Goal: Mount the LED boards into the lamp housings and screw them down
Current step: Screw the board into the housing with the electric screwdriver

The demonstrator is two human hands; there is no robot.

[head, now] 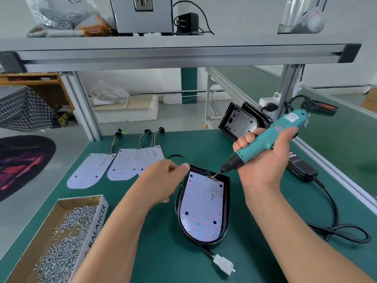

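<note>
Right hand (pixel 263 158) grips a teal electric screwdriver (pixel 265 137), bit at the LED board (pixel 201 207) seated in its lamp housing (pixel 226 201). Left hand (pixel 163 178) curls beside the housing; whether it holds anything is unclear.

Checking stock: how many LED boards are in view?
4. Loose at far left: left board, middle board, right board; fourth board sits in the housing. Others may be hidden.

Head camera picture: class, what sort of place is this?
Probably a small factory assembly bench: a box of screws, spare LED boards laid in a row, and an electric screwdriver in the right hand.
</note>
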